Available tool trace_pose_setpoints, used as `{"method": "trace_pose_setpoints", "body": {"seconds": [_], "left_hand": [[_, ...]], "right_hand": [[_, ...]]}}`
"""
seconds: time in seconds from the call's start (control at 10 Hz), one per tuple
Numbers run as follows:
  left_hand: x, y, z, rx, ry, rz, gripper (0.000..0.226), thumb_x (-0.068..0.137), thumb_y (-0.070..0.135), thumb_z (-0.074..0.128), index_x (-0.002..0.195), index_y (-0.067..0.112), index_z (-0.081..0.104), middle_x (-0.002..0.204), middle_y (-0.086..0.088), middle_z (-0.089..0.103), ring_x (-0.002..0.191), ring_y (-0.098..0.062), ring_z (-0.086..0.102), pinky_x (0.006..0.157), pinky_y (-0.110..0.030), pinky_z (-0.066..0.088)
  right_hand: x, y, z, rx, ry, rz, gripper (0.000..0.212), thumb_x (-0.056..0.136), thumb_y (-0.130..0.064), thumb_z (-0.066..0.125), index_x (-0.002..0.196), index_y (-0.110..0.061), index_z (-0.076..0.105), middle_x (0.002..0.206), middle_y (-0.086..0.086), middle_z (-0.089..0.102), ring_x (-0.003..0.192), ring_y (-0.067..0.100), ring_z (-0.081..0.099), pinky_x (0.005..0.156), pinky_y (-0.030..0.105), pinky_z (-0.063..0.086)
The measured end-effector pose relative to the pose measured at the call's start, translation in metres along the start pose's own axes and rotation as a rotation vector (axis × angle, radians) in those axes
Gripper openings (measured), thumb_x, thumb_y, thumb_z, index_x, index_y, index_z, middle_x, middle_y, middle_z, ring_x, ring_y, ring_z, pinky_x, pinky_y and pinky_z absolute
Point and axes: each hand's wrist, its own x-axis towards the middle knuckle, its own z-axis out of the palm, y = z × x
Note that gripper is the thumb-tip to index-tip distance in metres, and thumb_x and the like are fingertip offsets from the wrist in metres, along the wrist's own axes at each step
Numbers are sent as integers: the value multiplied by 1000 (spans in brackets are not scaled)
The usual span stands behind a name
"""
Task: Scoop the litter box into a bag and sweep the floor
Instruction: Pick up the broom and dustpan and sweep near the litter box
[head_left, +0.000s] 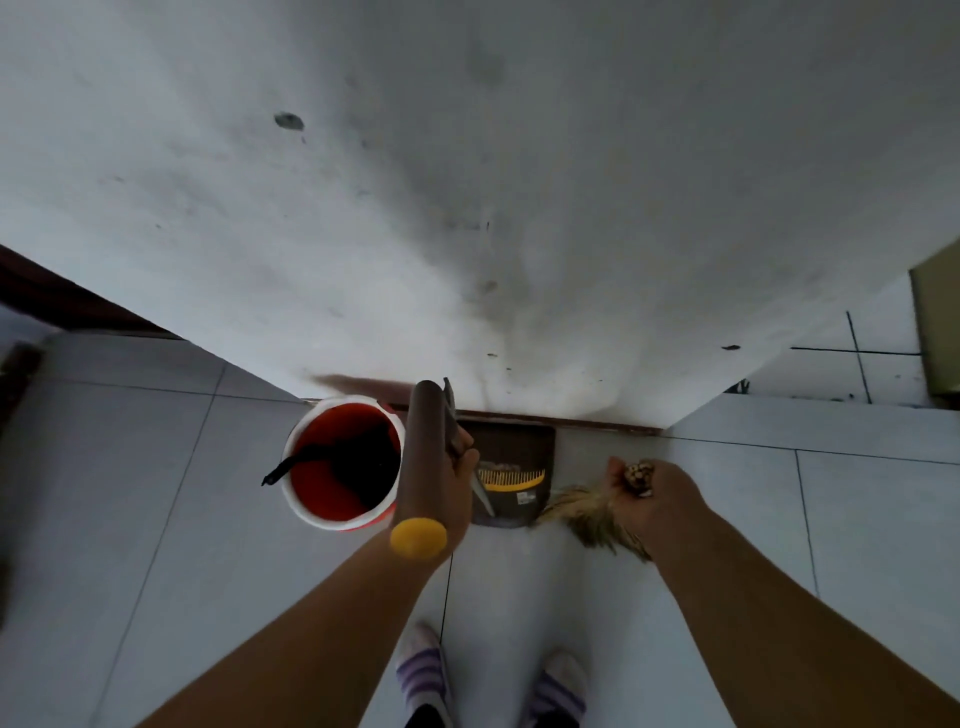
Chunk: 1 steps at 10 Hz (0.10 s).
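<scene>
Straw-coloured bristles of the broom (587, 514) lie on the floor (156, 467) just right of the dustpan (514, 447), fanned toward its near corner. The right hand (660, 493) is closed round the broom's woven top end.

The dustpan, dark brown with a yellow comb (511, 478) across it, sits flat on the tiles with its far edge against the foot of the wall (467, 208). A small greyish patch beyond the comb may be swept-up debris; it is too blurred to confirm.

Left of the dustpan, the left hand (460, 483) is wrapped round a brown handle (423, 457) with a yellow cap (418, 538), which appears to be the dustpan's own upright handle. A thin grey piece also shows at this hand; what it is cannot be told.

Further left of the dustpan stands a red bucket (332, 521) with a white rim. Something dark lies inside; whether it is a bag cannot be told.

Assessment: no litter box or scoop is in view, so the scooping stage cannot be verified. Sweeping looks well advanced, at the point of gathering into the pan. The tiles near the dustpan show no obvious litter. Emptying the pan probably remains.

Nearer than the dustpan, striped socks (423, 670) show at the bottom edge.
</scene>
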Motion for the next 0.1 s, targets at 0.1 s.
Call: {"method": "trace_pose_setpoints", "body": {"seconds": [0.1], "left_hand": [[-1,-16,0,77,4,45,22,99,16,56,107,-4,55,75,1,53,64,-9,52,62,-1,39]], "right_hand": [[-4,-5,19,83,-25,-54,12,99,-12,47,109,-7,52,96,17,52,84,30,55,85,34,53]]}}
